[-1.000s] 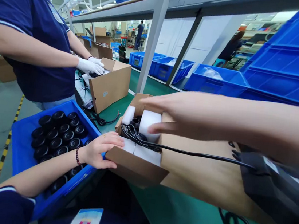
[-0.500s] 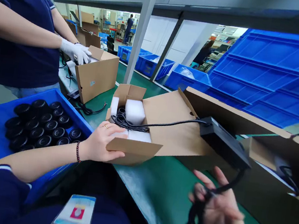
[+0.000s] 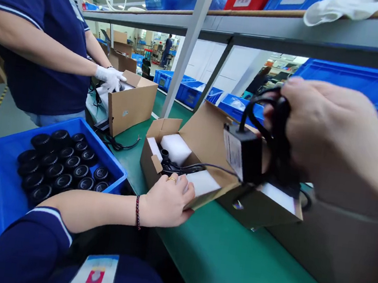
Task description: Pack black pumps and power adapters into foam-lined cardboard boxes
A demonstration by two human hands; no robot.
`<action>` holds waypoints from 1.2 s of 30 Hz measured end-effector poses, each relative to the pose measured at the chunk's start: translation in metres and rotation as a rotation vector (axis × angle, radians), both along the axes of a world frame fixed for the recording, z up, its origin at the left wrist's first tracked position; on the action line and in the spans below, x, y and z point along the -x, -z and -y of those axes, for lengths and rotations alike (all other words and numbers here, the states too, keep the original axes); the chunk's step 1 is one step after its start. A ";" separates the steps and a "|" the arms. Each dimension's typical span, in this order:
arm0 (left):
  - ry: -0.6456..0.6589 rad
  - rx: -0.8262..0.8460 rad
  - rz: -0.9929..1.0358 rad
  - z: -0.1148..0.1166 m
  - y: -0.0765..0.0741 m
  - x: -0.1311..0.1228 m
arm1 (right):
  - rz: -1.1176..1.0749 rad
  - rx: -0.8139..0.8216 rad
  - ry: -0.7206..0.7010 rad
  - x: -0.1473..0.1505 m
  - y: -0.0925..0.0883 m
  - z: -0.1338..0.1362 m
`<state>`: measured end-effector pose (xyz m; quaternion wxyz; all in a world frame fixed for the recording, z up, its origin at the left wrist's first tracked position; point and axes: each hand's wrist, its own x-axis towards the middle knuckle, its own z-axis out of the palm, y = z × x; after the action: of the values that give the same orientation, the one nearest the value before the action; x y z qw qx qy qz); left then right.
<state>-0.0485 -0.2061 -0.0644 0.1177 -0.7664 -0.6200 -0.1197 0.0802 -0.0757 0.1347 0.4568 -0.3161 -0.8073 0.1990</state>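
An open cardboard box [image 3: 151, 162] lies on the green belt [image 3: 228, 263] with white foam blocks [image 3: 175, 148] and a black cable inside. My left hand [image 3: 167, 201] grips the box's near edge, fingers curled over the flap. My right hand [image 3: 323, 126] is raised close to the camera, closed on a bundled black cord [image 3: 278, 139] from which a black power adapter [image 3: 243, 153] hangs over the box. A thin cable runs from the adapter down into the box.
A blue bin [image 3: 5, 182] of black round parts sits at my left. A person in dark blue with white gloves [image 3: 110, 78] works at another open box [image 3: 131, 103]. Blue crates [image 3: 373, 89] stand behind the belt; shelving runs overhead.
My right hand has risen from low over the belt to near the camera, lifting the cord and adapter off the box flap. My left hand slid right along the box edge.
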 end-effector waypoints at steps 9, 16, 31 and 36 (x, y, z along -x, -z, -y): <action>0.016 0.039 -0.033 0.002 -0.005 0.001 | 0.759 -0.294 -0.083 0.065 0.044 -0.004; 0.029 0.066 -0.018 0.001 -0.003 -0.002 | 1.291 -0.279 -0.084 0.029 0.097 0.043; -0.071 0.239 0.002 -0.053 -0.080 0.117 | 0.687 -0.784 -0.124 -0.056 0.121 0.027; -0.093 0.260 -0.042 -0.087 -0.060 0.103 | 0.685 -0.845 -0.115 -0.056 0.142 0.024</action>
<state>-0.1515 -0.1186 -0.0045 0.0356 -0.7480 -0.6625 -0.0166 0.1363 -0.0993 -0.0076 0.2433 -0.1072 -0.9355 -0.2326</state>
